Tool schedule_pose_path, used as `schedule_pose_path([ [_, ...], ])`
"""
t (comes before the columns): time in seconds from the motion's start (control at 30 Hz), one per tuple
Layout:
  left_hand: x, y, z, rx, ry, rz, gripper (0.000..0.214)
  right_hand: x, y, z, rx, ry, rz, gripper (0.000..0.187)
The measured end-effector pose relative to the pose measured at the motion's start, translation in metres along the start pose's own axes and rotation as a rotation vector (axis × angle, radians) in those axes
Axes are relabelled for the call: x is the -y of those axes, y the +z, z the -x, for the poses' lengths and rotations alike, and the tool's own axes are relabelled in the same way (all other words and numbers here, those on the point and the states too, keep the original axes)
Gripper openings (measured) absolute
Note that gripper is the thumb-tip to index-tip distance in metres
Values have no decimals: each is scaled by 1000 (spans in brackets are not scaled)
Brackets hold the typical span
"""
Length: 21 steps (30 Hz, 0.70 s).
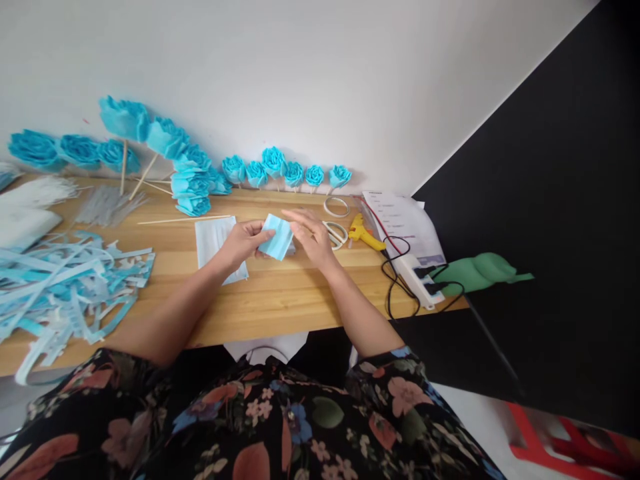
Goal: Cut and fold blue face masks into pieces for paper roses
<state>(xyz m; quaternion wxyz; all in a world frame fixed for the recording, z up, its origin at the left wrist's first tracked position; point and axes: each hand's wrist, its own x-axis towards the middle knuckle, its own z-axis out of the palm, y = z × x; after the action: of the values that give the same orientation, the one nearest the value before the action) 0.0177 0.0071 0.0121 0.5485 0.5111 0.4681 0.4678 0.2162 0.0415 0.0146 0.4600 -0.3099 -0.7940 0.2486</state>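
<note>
My left hand (244,241) pinches a folded piece of light blue face-mask fabric (278,237) between thumb and fingers, just above the table. My right hand (313,237) is at the piece's right edge, fingers stretched out; whether they touch it is hard to tell. Partly under my left hand and wrist, a pale pleated sheet (209,241) lies flat on the wooden table (280,303). Right of my right hand are white-handled scissors (341,231), their blades hidden, and a yellow glue gun (366,233).
Blue fabric flowers (274,162) line the wall, some on sticks. Cut strips (75,287) heap at left, near thin clear sticks (107,205). A tape roll (345,200), printed papers (407,223), a power strip (417,279) with cables and a green object (480,272) are at right.
</note>
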Motion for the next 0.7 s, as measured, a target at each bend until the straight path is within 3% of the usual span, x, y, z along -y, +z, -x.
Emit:
schedule_pose_path([
  [0.13,-4,3,3,14,-14,-111,45,-3,4,0,80,193,-102,42],
  [0.27,-5,4,4,36,-32,-157,49,-2,7,0,95,258,-92,39],
  [0.7,-3,2,4,74,65,-162,36,-4,8,-1,-99,354,-75,43],
])
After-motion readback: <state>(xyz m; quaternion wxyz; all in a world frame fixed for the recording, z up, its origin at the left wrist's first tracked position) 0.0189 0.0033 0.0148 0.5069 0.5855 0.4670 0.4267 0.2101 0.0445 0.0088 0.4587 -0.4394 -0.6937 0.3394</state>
